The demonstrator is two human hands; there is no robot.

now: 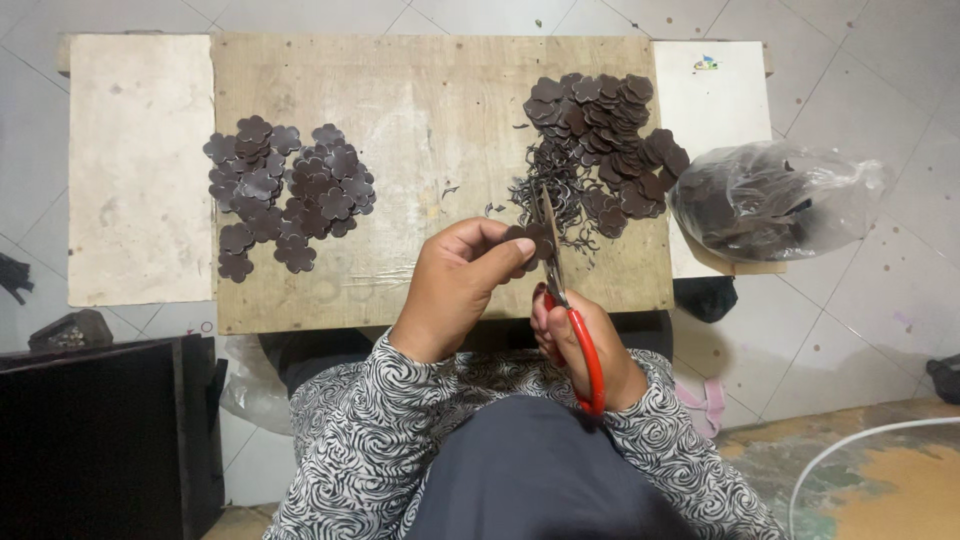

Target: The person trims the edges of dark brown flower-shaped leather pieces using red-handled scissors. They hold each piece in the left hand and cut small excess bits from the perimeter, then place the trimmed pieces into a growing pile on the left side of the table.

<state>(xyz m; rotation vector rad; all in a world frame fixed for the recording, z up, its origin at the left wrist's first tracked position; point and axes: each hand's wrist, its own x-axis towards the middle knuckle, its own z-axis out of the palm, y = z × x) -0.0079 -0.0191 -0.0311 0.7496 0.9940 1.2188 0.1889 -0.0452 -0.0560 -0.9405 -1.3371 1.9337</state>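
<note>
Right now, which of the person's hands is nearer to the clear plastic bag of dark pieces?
The right hand, working the red-handled scissors, is nearer: the plastic bag lies up and to its right. The left hand, pinching a dark flower-shaped piece, is farther left.

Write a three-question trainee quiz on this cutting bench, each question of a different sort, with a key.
1. True or false: the right hand works the red-handled scissors.
2. Which does the left hand pinch? A) a dark flower-shaped piece B) the plastic bag C) a loose trimming
3. Fill in: the neat flower pile lies on the ______ side of the wooden board, opposite the heap with curly scraps.

Key: 1 true; 2 A; 3 left
</note>
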